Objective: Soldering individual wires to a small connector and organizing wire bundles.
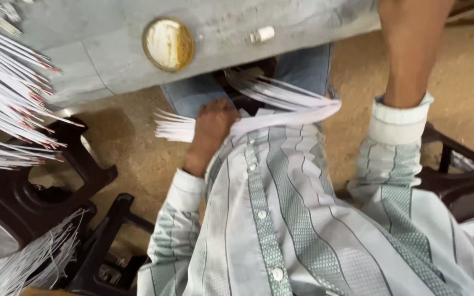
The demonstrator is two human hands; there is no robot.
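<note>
My left hand (212, 129) rests in my lap, closed around a bundle of thin white sticks (281, 98). The sticks fan out to the right over my blue trousers (303, 68), and their short ends poke out to the left of my fist. My right forearm (412, 55) reaches up past the edge of the grey slab (111, 49). That hand is cut off by the top of the frame. My striped shirt fills the lower middle.
On the grey slab lie a round tin lid with yellowish paste (167, 44) and a small white cylinder (263, 34). A pile of white, red-tipped sticks (6, 98) lies at left above a dark plastic stool (56, 186). More white sticks (23, 263) lie below. A dark chair (467, 181) stands at right.
</note>
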